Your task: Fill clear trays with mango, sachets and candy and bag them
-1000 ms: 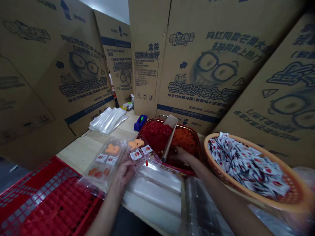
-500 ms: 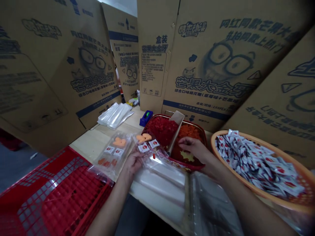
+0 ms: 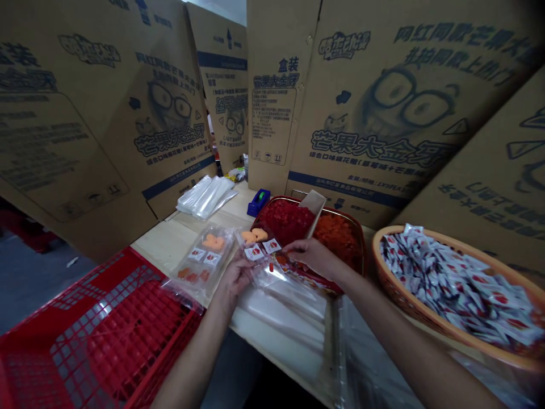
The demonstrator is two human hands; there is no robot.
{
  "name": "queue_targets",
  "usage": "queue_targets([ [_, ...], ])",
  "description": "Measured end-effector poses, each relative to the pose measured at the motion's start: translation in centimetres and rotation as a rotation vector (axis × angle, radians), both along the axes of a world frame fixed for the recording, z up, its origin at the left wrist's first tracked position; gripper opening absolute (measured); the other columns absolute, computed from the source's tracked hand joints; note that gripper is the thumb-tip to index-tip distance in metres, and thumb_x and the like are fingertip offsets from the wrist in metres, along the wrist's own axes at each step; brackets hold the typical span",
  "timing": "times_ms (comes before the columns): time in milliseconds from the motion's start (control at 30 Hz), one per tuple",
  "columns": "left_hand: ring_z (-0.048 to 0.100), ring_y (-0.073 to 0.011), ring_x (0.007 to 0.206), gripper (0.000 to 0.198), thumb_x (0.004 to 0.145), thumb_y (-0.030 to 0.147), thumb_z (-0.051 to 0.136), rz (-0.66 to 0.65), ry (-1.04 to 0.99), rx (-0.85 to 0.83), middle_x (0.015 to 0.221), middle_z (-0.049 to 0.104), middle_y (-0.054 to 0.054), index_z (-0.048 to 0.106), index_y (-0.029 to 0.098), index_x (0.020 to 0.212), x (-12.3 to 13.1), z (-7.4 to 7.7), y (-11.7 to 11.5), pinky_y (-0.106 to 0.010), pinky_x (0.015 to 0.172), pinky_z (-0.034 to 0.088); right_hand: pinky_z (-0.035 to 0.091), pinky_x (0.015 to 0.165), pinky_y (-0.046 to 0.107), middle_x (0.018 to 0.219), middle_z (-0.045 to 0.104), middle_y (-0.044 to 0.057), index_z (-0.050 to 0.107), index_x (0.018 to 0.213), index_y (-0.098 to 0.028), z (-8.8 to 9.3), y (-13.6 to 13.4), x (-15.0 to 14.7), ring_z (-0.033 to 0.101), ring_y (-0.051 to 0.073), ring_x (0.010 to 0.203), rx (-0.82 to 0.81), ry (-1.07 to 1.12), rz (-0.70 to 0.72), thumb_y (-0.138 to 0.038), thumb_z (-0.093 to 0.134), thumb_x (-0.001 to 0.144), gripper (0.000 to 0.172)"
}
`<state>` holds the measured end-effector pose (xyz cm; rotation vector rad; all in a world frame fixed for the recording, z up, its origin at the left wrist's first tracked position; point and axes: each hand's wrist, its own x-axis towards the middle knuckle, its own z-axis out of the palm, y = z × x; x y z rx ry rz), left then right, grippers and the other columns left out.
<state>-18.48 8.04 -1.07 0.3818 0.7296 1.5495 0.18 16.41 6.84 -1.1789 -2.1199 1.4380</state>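
The dark red tray [image 3: 281, 200] has bright red bits [image 3: 286, 221] on one side and orange bits [image 3: 336, 238] on the other, a red crate [image 3: 114, 335] with a square grid pattern sits to its left, and an orange basket [image 3: 409, 295] of white and red packets [image 3: 455, 289] sits to its right.

On my feed, the left forearm [image 3: 189, 358] reaches in bare from about seven o'clock and the right forearm [image 3: 409, 341] from about five o'clock, both slim, tapering to narrow wrists. The left hand [image 3: 232, 281] and right hand [image 3: 309, 255], near twelve o'clock, are bare too, with slender fingers.
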Motion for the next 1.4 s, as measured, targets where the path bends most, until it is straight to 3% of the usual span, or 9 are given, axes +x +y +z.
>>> queue_targets([
  [233,0.058,-0.0265,0.101,0.059,0.057,-0.003,0.052,0.016,0.021,0.003,0.106,0.064,-0.003,0.053,0.025,0.109,0.0,-0.4,0.1,-0.046,0.091,0.042,0.031,0.041,0.017,0.056,0.053,-0.005,0.063,0.080,-0.014,0.2,-2.4,-3.2,0.040,0.005,0.045,-0.215,0.232,0.066,-0.021,0.059,0.064,0.019],
  [400,0.061,-0.0263,0.092,0.060,0.056,0.000,0.051,0.004,0.040,-0.002,0.107,0.064,-0.006,0.053,0.023,0.111,0.0,-0.5,0.3,-0.043,0.084,0.044,0.032,0.039,0.016,0.051,0.047,-0.007,0.064,0.086,-0.013,-1.0,-3.5,-5.3,0.038,0.005,0.043,-0.242,0.191,0.155,-0.013,0.057,0.063,0.024],
  [633,0.061,-0.0169,0.071,0.057,0.057,-0.002,0.054,0.005,0.002,-0.014,0.093,0.067,-0.003,0.055,0.023,0.108,-0.2,-0.6,0.3,-0.035,0.077,0.045,0.035,0.044,0.018,0.053,0.052,-0.005,0.058,0.067,-0.014,-1.1,-3.1,-5.9,0.044,0.006,0.045,-0.242,0.243,0.005,-0.017,0.058,0.065,0.003],
  [767,0.058,-0.0135,0.062,0.056,0.055,-0.002,0.054,0.000,-0.022,0.006,0.078,0.065,0.000,0.055,0.021,0.106,-0.1,-0.9,0.5,-0.032,0.072,0.045,0.038,0.047,0.020,0.057,0.055,-0.005,0.055,0.065,-0.016,-1.1,-3.5,-6.5,0.047,0.006,0.046,-0.289,0.342,-0.031,-0.017,0.058,0.062,0.005],
  [867,0.059,-0.0142,0.063,0.056,0.054,-0.001,0.053,-0.006,-0.019,0.023,0.080,0.066,-0.001,0.055,0.020,0.106,-0.1,-1.0,0.6,-0.032,0.071,0.046,0.041,0.051,0.021,0.065,0.058,-0.004,0.055,0.067,-0.016,-1.3,-3.5,-6.5,0.051,0.008,0.053,-0.321,0.393,-0.046,-0.021,0.059,0.059,0.010],
  [967,0.062,-0.0175,0.074,0.054,0.057,-0.001,0.052,-0.008,-0.020,0.034,0.093,0.066,-0.004,0.055,0.021,0.106,-0.1,-0.9,0.5,-0.034,0.075,0.046,0.040,0.052,0.022,0.067,0.057,-0.003,0.057,0.071,-0.017,-1.3,-2.9,-5.7,0.050,0.009,0.055,-0.256,0.410,-0.064,-0.024,0.060,0.058,0.015],
  [1067,0.062,-0.0188,0.082,0.057,0.056,-0.002,0.051,0.000,-0.039,0.048,0.102,0.065,-0.005,0.054,0.021,0.108,-0.1,-0.8,0.4,-0.035,0.079,0.046,0.037,0.051,0.021,0.061,0.054,-0.005,0.056,0.067,-0.017,-1.3,-2.2,-4.5,0.045,0.008,0.052,-0.078,0.316,-0.047,-0.022,0.059,0.059,0.010],
  [1167,0.062,-0.0192,0.085,0.059,0.056,-0.002,0.053,0.003,-0.048,0.045,0.101,0.065,-0.004,0.053,0.021,0.111,-0.2,-0.9,0.4,-0.035,0.080,0.046,0.036,0.053,0.021,0.059,0.053,-0.004,0.056,0.063,-0.016,-1.5,-1.9,-3.7,0.045,0.009,0.055,0.043,0.200,0.033,-0.017,0.057,0.059,0.003],
  [1400,0.062,-0.0190,0.087,0.057,0.055,-0.002,0.056,0.002,-0.063,0.026,0.094,0.066,-0.003,0.055,0.021,0.108,-0.3,-0.6,0.3,-0.035,0.085,0.044,0.041,0.064,0.024,0.076,0.060,0.000,0.057,0.074,-0.016,-1.9,-2.2,-3.3,0.054,0.014,0.073,0.146,0.083,0.111,-0.012,0.059,0.060,0.015],
])
